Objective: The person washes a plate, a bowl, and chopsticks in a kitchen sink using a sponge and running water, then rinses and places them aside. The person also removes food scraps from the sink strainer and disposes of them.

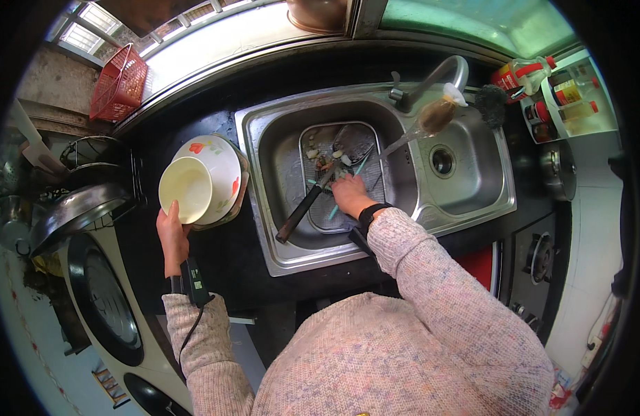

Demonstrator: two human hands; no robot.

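My left hand (173,236) grips the edge of a cream bowl (182,182), thumb over the rim. The bowl is tilted above a stack of plates, the top one a white plate (227,156) with red flowers. Inside the large sink basin (278,151), my right hand (353,193) reaches down to a wire-mesh tray (320,221) among food scraps (325,162). Close to its fingers lie teal chopsticks (362,164) and a dark-handled utensil (301,212). A strainer (354,140) rests at the tray's far side. The fingertips are hidden, so their grip is unclear.
Water streams from the faucet (459,70), whose spout has a brownish cloth cover (437,115), into the large basin. The smaller basin (471,177) lies right of it. Left stand a metal wok (75,218) and a red basket (120,83); bottles (569,93) fill a rack at right.
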